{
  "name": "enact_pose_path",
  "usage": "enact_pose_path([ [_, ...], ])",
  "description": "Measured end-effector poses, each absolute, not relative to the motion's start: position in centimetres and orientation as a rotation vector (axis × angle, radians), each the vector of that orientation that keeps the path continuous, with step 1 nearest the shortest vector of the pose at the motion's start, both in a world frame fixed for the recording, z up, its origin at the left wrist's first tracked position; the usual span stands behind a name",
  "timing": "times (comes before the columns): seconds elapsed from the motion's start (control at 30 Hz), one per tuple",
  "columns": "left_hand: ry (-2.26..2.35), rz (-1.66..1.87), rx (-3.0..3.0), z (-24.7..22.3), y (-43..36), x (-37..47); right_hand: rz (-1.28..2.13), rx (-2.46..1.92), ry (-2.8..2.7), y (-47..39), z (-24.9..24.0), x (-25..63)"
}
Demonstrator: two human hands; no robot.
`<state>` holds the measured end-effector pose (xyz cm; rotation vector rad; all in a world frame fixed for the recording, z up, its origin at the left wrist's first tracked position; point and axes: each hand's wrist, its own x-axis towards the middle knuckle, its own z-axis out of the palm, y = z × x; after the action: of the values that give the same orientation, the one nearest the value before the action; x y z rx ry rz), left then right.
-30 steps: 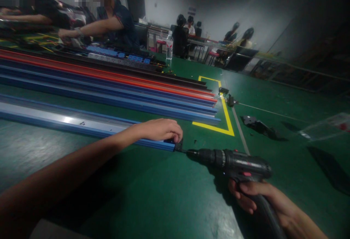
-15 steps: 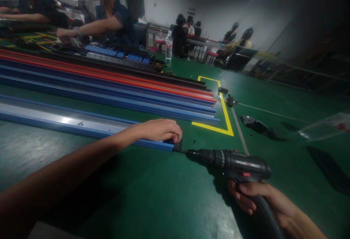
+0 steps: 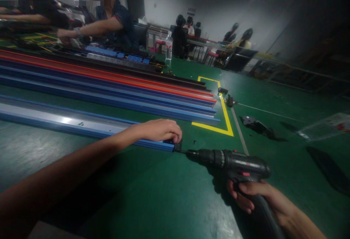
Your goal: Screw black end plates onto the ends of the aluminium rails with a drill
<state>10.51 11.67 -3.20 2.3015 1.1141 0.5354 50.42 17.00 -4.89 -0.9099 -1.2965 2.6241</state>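
Note:
My right hand (image 3: pixel 254 199) is wrapped round the handle of a black power drill (image 3: pixel 235 164), whose bit points left. The bit's tip meets a small black end piece (image 3: pixel 177 147) at the right end of a blue rail (image 3: pixel 155 145). Over that end lies my left hand (image 3: pixel 162 130), its fingers curled down on the rail and the end piece; the fingertips are partly hidden. A tiny dark screw (image 3: pixel 194 142) is on the green table just right of my left hand.
Blue rails (image 3: pixel 164 110) and red rails (image 3: pixel 153 82) lie behind, ending near yellow tape (image 3: pixel 228 116). Black parts (image 3: pixel 257 126) and a clear plastic item (image 3: pixel 325 126) are on the right. A bottle (image 3: pixel 168 47) stands behind; a person (image 3: pixel 117 23) works across the table.
The drill and my right hand have shifted very slightly left. My left hand and the rail look unmoved.

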Motion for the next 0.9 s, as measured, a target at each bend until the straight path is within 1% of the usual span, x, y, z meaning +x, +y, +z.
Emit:
enact_pose_path([
  [0.37,1.128,0.515,2.314,-3.25,11.80,10.54,2.602,-0.976,-1.253,16.78,-4.52,50.04],
  [0.9,1.141,0.484,2.326,-3.13,11.77,10.59,2.593,-0.919,-1.253,16.75,-4.31,50.01],
])
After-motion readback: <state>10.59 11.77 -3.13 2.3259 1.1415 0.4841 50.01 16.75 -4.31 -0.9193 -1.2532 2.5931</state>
